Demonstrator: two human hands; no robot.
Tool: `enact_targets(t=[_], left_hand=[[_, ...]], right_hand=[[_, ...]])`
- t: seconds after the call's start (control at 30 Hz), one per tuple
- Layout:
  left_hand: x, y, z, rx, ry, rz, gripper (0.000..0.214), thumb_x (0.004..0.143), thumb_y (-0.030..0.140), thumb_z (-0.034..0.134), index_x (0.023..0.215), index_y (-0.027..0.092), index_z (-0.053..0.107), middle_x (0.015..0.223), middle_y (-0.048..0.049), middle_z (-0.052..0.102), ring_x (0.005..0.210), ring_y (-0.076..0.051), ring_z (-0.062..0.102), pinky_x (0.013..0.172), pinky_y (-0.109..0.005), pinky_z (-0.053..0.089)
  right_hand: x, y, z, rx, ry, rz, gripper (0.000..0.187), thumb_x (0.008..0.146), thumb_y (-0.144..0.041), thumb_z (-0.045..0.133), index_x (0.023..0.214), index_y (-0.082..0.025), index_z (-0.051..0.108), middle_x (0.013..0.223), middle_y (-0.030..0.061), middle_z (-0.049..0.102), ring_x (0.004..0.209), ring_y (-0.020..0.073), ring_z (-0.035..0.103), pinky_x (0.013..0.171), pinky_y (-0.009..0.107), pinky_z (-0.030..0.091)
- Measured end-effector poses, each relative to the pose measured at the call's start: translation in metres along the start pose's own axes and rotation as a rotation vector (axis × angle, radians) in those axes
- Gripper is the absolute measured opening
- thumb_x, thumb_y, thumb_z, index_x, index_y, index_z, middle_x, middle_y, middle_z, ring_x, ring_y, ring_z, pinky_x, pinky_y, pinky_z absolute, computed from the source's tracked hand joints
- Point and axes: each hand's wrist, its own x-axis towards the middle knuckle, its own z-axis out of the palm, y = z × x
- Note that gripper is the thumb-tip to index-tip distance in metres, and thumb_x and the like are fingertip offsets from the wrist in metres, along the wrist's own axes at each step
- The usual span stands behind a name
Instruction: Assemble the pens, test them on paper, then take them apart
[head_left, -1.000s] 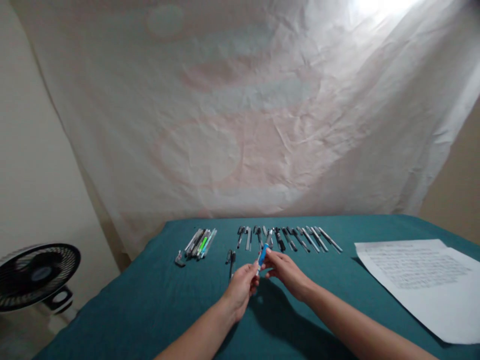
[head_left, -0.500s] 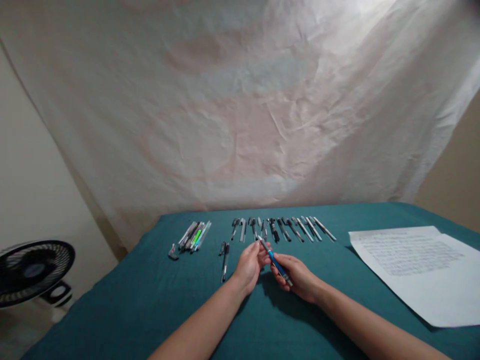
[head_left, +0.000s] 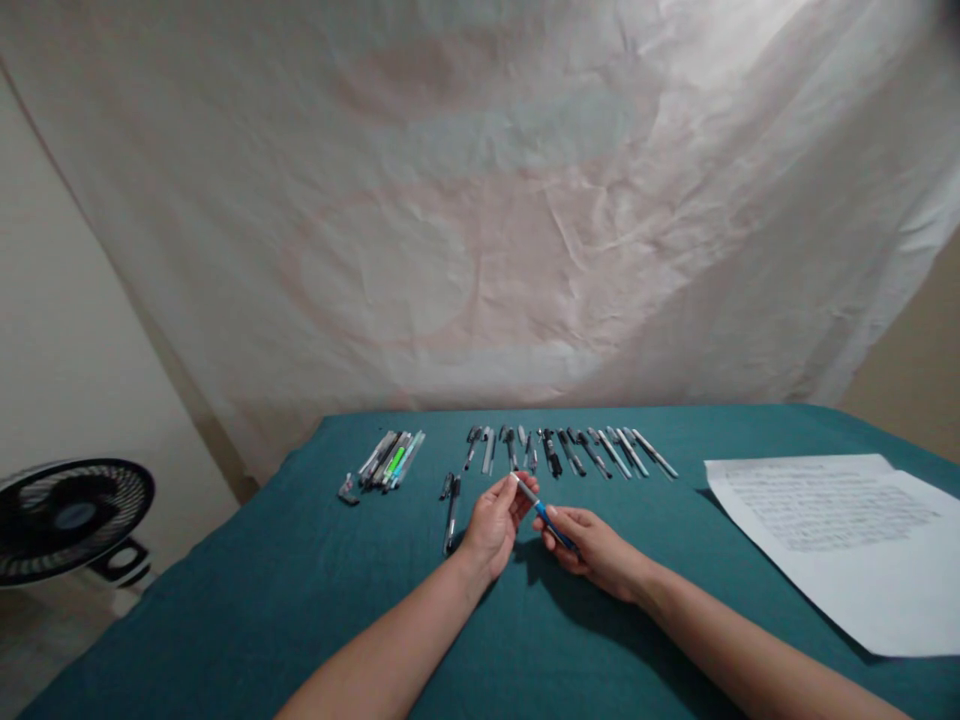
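Between my two hands a blue and grey pen [head_left: 540, 509] is held at a slant above the table. My right hand [head_left: 589, 545] is closed round its blue part. At the upper, grey end, my left hand [head_left: 491, 525] pinches the tip between thumb and fingers. Just left of that hand lies a dark pen [head_left: 452, 512] with a small black cap [head_left: 445, 487] beside its upper end. Beyond my hands, several pens [head_left: 574, 454] lie spaced out in a row, some with caps set by them.
A bundle of pens [head_left: 391, 460], one bright green, lies at the left, with a small clear and black piece [head_left: 348, 490] near it. Written paper sheets [head_left: 840, 560] are at the right on the green cloth [head_left: 300, 590]. A fan [head_left: 71, 515] stands beyond the left edge.
My left hand has closed onto the grey end of the pen, and the pen's back end has sunk further into my right hand. The view has shifted slightly.
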Motion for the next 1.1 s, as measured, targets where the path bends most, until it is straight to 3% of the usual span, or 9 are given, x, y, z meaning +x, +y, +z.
enact_targets(t=[0.33,0.57,0.73,0.83,0.97,1.1], left_hand=[[-0.001,0.000,0.000,-0.009,0.079,0.015,0.024,0.069,0.031,0.061,0.084,0.012,0.061,0.085,-0.0069,0.063,0.079,-0.013,0.057,0.073,-0.023,0.043],[0.000,-0.001,0.000,-0.009,0.066,0.025,0.024,0.068,0.030,0.062,0.082,0.011,0.061,0.082,-0.0062,0.062,0.076,-0.011,0.056,0.071,-0.022,0.042],[-0.001,-0.001,0.000,0.012,0.073,0.012,0.025,0.065,0.033,0.065,0.077,0.012,0.059,0.076,-0.0032,0.061,0.066,-0.008,0.054,0.064,-0.019,0.041],[-0.002,0.002,0.001,0.018,0.060,-0.006,0.024,0.066,0.034,0.063,0.075,0.012,0.058,0.072,-0.0016,0.060,0.061,-0.006,0.053,0.059,-0.017,0.041],[-0.007,0.006,0.008,0.034,-0.022,-0.072,0.028,0.071,0.038,0.057,0.088,0.015,0.058,0.087,-0.0062,0.061,0.075,-0.012,0.057,0.062,-0.021,0.043],[-0.010,0.006,0.013,0.059,-0.078,-0.084,0.032,0.071,0.032,0.059,0.098,0.016,0.056,0.098,-0.0091,0.060,0.085,-0.016,0.056,0.067,-0.024,0.043]], right_hand=[[0.002,0.004,0.005,-0.182,0.082,-0.046,0.041,0.072,-0.054,0.046,0.083,-0.015,0.052,0.063,-0.0022,0.051,0.038,0.0017,0.030,0.035,0.016,0.015],[0.001,0.006,0.008,-0.230,0.119,-0.135,0.035,0.069,-0.050,0.055,0.074,-0.015,0.048,0.059,-0.0029,0.051,0.043,0.0045,0.040,0.039,0.016,0.029],[0.001,0.006,0.007,-0.246,0.096,-0.064,0.039,0.071,-0.054,0.049,0.076,-0.015,0.050,0.048,-0.0055,0.045,0.035,0.0028,0.031,0.035,0.016,0.019],[0.000,0.003,0.007,-0.165,0.074,-0.037,0.044,0.074,-0.056,0.042,0.078,-0.014,0.052,0.055,-0.0029,0.047,0.035,0.0017,0.026,0.034,0.016,0.012],[-0.001,0.000,0.007,-0.092,0.088,-0.032,0.042,0.072,-0.055,0.046,0.080,-0.014,0.052,0.066,0.0003,0.052,0.039,0.0017,0.029,0.035,0.016,0.011],[-0.001,-0.002,0.007,-0.051,0.121,-0.039,0.041,0.070,-0.055,0.050,0.078,-0.015,0.051,0.066,0.0002,0.051,0.043,0.0034,0.035,0.035,0.016,0.018]])
